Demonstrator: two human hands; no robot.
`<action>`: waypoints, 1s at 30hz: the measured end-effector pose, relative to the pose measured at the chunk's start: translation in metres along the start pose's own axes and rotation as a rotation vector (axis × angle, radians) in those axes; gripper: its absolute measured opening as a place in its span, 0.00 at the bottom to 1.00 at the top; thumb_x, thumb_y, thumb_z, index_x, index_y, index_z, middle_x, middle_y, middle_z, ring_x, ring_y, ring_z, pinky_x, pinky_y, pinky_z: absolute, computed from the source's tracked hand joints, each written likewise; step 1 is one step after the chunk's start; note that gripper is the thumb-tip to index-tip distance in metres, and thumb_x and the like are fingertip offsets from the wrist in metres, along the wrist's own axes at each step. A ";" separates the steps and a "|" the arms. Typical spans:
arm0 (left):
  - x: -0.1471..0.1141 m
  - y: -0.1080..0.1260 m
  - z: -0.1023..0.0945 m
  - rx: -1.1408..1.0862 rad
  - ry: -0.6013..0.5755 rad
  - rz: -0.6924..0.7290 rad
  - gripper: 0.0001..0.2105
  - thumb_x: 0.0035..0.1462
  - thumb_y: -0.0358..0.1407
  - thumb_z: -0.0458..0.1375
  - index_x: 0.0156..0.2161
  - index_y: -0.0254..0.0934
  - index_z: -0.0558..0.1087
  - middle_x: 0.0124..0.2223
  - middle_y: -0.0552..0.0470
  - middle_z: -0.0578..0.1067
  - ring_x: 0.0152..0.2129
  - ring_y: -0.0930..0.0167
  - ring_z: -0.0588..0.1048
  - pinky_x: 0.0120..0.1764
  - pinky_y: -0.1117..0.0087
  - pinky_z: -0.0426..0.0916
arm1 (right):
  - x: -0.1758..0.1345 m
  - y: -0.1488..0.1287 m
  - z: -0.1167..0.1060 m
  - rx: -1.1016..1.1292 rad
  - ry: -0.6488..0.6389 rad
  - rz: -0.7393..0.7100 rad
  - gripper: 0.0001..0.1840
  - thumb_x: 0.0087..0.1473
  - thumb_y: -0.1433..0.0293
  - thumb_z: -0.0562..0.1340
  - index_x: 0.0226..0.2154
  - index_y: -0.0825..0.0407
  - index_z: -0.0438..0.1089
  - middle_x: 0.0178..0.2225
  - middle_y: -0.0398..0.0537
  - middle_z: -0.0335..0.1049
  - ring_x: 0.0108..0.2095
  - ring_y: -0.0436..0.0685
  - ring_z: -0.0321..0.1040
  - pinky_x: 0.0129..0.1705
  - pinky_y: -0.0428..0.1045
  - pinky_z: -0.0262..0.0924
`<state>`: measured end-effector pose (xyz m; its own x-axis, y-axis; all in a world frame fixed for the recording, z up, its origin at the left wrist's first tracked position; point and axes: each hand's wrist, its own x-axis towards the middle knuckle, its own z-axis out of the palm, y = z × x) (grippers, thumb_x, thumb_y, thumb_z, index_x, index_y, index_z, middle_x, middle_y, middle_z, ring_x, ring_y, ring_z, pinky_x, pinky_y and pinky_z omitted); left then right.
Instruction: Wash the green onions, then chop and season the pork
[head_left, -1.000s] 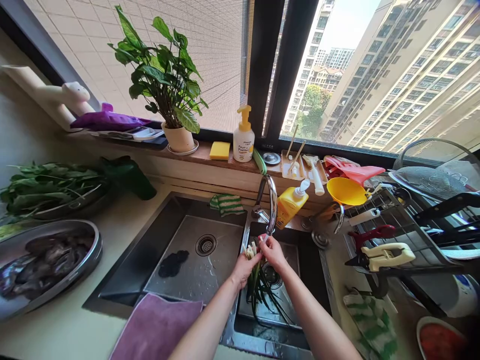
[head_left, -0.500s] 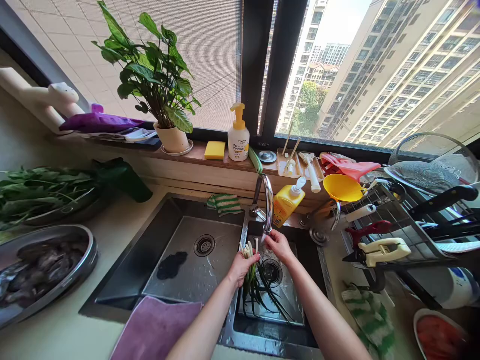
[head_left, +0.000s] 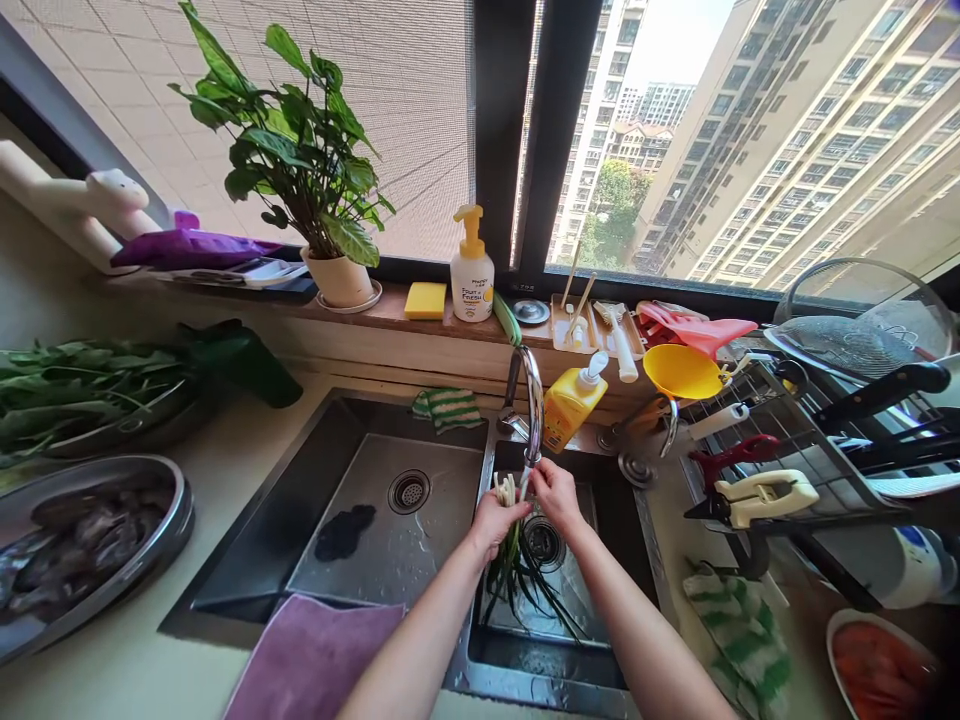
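Note:
My left hand (head_left: 493,526) is closed around a bunch of green onions (head_left: 515,567) over the smaller right basin (head_left: 600,600). Their white ends point up past my fingers, and the green leaves hang down into the basin. Right by the running water, just under the faucet (head_left: 535,405), my right hand (head_left: 556,496) has its fingers pinched together close to the white ends. Whatever lies between those fingertips is too small to make out. The basin's drain (head_left: 543,541) shows behind the leaves.
Left of the divider lies the larger basin (head_left: 435,490), with a purple cloth (head_left: 319,650) over its front edge. A yellow soap bottle (head_left: 574,405) stands behind the faucet. A dish rack (head_left: 840,450) with knives and scissors is on the right, a metal bowl (head_left: 176,510) on the left.
My left hand has moved slightly right and up, bringing the white ends of the green onions closer to the water stream. My right hand stays near the faucet.

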<state>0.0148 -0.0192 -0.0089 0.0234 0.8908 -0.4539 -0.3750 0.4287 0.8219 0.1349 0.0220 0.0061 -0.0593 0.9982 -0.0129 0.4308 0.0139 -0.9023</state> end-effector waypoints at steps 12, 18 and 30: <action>0.004 0.003 0.003 0.222 0.062 0.036 0.11 0.28 0.30 0.68 0.22 0.34 0.72 0.19 0.56 0.71 0.19 0.73 0.69 0.25 0.74 0.59 | 0.000 0.037 0.019 0.200 0.232 0.268 0.21 0.49 0.53 0.52 0.26 0.52 0.67 0.21 0.47 0.69 0.20 0.52 0.66 0.22 0.47 0.62; -0.001 0.008 -0.005 0.094 0.051 0.071 0.13 0.30 0.34 0.69 0.25 0.33 0.74 0.24 0.52 0.75 0.23 0.72 0.71 0.31 0.73 0.63 | 0.007 0.037 -0.003 0.260 0.107 0.274 0.22 0.49 0.52 0.54 0.34 0.54 0.68 0.25 0.51 0.72 0.23 0.52 0.69 0.24 0.47 0.63; -0.009 0.021 -0.007 -0.115 -0.076 -0.024 0.21 0.32 0.43 0.69 0.32 0.31 0.72 0.25 0.54 0.72 0.20 0.75 0.71 0.27 0.73 0.67 | -0.016 0.035 -0.008 0.095 -0.068 0.185 0.11 0.42 0.59 0.63 0.22 0.51 0.71 0.21 0.46 0.70 0.26 0.54 0.66 0.28 0.47 0.57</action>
<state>0.0004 -0.0194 0.0100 0.1018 0.8913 -0.4418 -0.4770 0.4335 0.7646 0.1576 0.0067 -0.0217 -0.0488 0.9768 -0.2083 0.3537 -0.1782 -0.9182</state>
